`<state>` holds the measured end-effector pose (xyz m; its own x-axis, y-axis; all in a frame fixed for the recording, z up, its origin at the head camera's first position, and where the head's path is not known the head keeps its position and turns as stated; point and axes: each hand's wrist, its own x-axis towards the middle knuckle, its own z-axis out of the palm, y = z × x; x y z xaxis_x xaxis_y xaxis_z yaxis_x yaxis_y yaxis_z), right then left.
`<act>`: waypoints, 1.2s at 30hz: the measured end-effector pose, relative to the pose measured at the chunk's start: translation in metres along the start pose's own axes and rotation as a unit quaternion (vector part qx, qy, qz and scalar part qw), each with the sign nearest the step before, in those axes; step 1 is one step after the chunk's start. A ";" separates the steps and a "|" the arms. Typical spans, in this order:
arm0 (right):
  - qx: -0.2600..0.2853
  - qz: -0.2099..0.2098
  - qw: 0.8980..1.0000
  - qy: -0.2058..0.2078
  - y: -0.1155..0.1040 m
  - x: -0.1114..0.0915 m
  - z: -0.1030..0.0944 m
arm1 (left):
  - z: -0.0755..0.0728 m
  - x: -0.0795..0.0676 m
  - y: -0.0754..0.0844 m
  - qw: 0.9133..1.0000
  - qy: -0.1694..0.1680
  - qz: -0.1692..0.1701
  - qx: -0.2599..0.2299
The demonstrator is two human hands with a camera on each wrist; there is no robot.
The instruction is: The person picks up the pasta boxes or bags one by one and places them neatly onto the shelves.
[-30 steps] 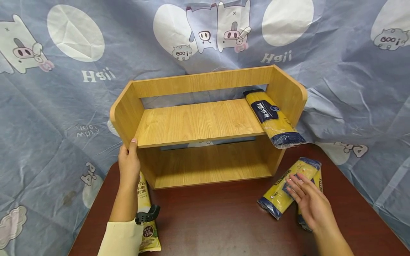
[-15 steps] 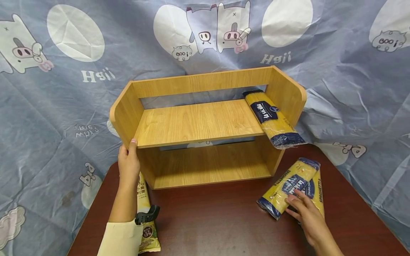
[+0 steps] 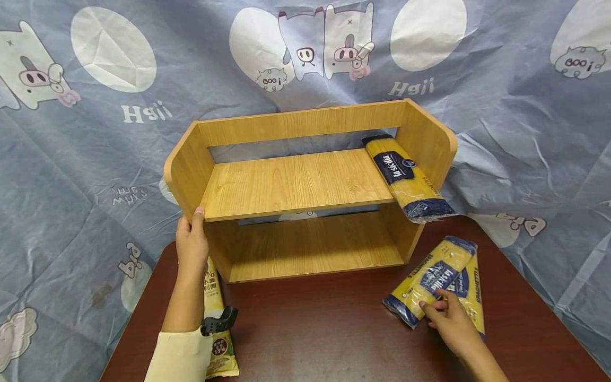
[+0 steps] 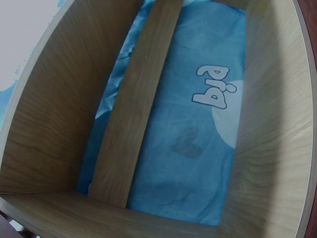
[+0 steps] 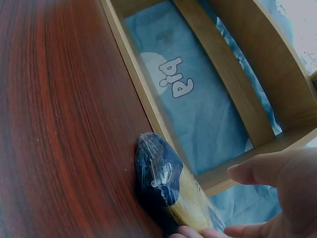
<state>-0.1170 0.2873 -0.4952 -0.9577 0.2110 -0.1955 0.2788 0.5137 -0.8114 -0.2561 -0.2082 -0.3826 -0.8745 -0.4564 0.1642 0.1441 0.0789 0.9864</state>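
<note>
My left hand grips the lower left side of a two-tier wooden shelf, thumb over its front edge. Over on the right, my right hand has its thumb and curled fingers on the near part of a yellow-and-blue spaghetti pack. That pack lies slantwise across a second spaghetti pack on the table. In the right wrist view, the fingers touch the spaghetti pack low in the picture, and the thumb is apart from them. Only the bare shelf shows in the left wrist view.
Another spaghetti pack leans along the upper tier's right wall, its end jutting past the front edge. A yellow noodle pack lies beside the left forearm, partly hidden by it. Printed cloth hangs behind the dark red table.
From hovering open over the spaghetti packs, my right hand has dropped toward me and curled its fingers at the upper pack. My left hand and the shelf have stayed put.
</note>
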 end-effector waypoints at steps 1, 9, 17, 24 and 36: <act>-0.004 0.003 1.000 0.001 0.001 0.001 0.000 | 0.000 0.000 0.000 1.000 -0.001 0.000 0.001; -0.030 0.010 0.999 0.004 0.008 0.004 0.001 | -0.002 0.000 0.001 1.000 -0.001 0.003 0.018; -0.027 0.008 1.000 0.011 0.010 0.014 0.004 | -0.002 -0.001 0.002 1.000 0.005 0.002 0.018; 0.009 0.017 1.000 0.012 0.010 0.021 0.009 | -0.003 0.000 0.001 1.000 -0.002 -0.003 0.009; 0.075 -0.004 0.997 0.035 0.004 0.031 0.024 | -0.001 -0.002 0.001 1.000 0.000 -0.003 0.008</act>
<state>-0.1473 0.2757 -0.5177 -0.9512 0.2681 -0.1531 0.2517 0.3862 -0.8874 -0.2538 -0.2081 -0.3824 -0.8755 -0.4564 0.1585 0.1313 0.0911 0.9872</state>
